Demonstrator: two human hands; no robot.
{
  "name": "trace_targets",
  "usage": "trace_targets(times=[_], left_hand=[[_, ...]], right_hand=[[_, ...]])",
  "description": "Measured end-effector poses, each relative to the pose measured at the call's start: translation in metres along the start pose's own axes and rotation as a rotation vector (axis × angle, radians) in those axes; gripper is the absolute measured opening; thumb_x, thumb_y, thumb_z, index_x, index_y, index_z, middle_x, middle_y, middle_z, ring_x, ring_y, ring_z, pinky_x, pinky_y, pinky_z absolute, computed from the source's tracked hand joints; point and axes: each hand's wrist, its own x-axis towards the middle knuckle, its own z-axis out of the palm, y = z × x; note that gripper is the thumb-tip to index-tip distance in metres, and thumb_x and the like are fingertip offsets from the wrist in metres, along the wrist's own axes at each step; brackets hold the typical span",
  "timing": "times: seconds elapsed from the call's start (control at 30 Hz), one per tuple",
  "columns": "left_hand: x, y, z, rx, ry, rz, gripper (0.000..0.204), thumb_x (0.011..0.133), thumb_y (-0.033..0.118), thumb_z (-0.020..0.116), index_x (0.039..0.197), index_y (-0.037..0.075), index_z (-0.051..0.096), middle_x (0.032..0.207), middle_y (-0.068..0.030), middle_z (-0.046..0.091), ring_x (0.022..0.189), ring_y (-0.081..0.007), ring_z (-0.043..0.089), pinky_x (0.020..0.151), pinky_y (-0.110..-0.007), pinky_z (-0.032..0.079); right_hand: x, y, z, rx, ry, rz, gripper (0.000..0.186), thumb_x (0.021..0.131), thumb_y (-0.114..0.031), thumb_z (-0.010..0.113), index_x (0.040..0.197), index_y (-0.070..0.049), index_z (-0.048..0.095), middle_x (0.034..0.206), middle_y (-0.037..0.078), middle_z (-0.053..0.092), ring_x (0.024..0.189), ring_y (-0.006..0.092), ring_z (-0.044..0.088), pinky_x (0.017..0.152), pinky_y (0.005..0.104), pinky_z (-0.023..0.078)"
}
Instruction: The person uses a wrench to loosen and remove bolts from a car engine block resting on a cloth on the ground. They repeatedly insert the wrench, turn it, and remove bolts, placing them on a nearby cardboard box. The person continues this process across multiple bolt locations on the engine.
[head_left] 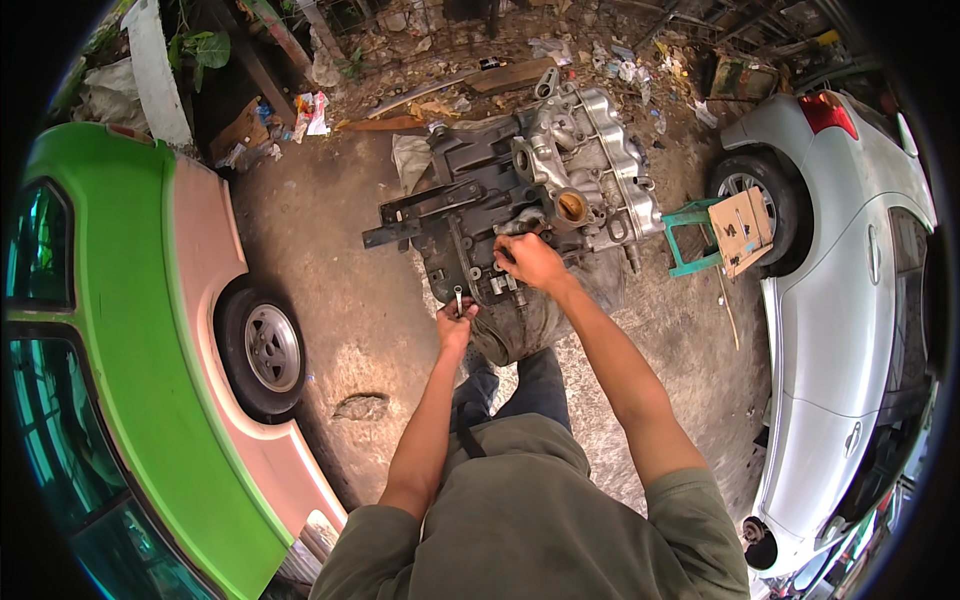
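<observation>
A large engine assembly (545,150) of dark and silver metal stands in front of me, with a round opening showing an orange-brown inside. My left hand (456,322) is closed on a small silver wrench (459,298) held upright at the lower left of the engine. My right hand (528,260) rests at the engine's middle, below the round opening, with its fingers curled and pinched on something too small to make out, among bolts and fittings.
A green and pink car (130,260) is at my left and a silver car (830,320) at my right. A green plastic stool (685,262) bears a cardboard piece (740,240). Rubbish and planks (510,78) lie on the ground beyond the engine.
</observation>
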Motion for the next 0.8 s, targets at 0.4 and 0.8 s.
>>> trace_targets(times=[0.4,0.8], left_hand=[[0.013,0.003,0.0,-0.048,0.019,-0.082,0.019,0.084,0.006,0.077,0.101,0.005,0.068,0.085,0.0009,0.067,0.066,-0.009,0.056,0.053,-0.029,0.041],[0.017,0.011,-0.016,-0.409,-0.262,-0.49,0.02,0.088,0.017,0.075,0.1,0.007,0.062,0.08,0.0008,0.062,0.05,-0.0122,0.039,0.056,-0.031,0.039]], right_hand=[[-0.001,-0.002,0.0,0.006,0.044,-0.03,0.023,0.089,-0.022,0.066,0.105,-0.004,0.066,0.082,0.021,0.068,0.077,0.0391,0.066,0.071,0.0459,0.054],[-0.001,-0.004,0.0,-0.004,0.061,-0.003,0.023,0.09,-0.023,0.065,0.104,-0.005,0.066,0.077,0.02,0.068,0.075,0.0382,0.067,0.071,0.0459,0.054]])
